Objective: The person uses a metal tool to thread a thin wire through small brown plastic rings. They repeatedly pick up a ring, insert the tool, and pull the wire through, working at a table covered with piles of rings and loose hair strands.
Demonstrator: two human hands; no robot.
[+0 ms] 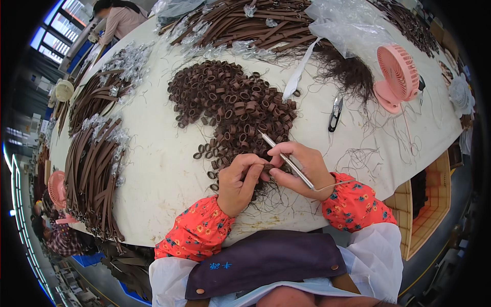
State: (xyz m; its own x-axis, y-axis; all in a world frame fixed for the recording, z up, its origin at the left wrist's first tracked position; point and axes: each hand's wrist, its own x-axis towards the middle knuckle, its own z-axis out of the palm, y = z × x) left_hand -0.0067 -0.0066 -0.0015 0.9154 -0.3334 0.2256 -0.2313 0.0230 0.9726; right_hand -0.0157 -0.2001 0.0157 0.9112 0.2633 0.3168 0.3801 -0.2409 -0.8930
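My left hand (pixel 237 185) is closed, thumb and fingers pinching a small brown strap loop (pixel 267 167). My right hand (pixel 308 165) grips a slim silver pen-shaped tool (pixel 294 167) with a thin cord, its pointed tip angled up and away to the left. The right thumb and a finger also reach the loop, so both hands meet at it. Just beyond them spreads a big heap of similar brown loops (pixel 225 94), many with thread ends hanging off. Loose dark threads (pixel 266 193) lie beneath my hands.
Thread snips (pixel 335 115) and a pink fan (pixel 396 77) stand to the right. Bundled brown straps (pixel 94 179) line the left; more straps (pixel 250 23) and clear plastic (pixel 342 25) lie at the back. A dark thread clump (pixel 348 71) and a white strip (pixel 300 71) sit beyond the heap.
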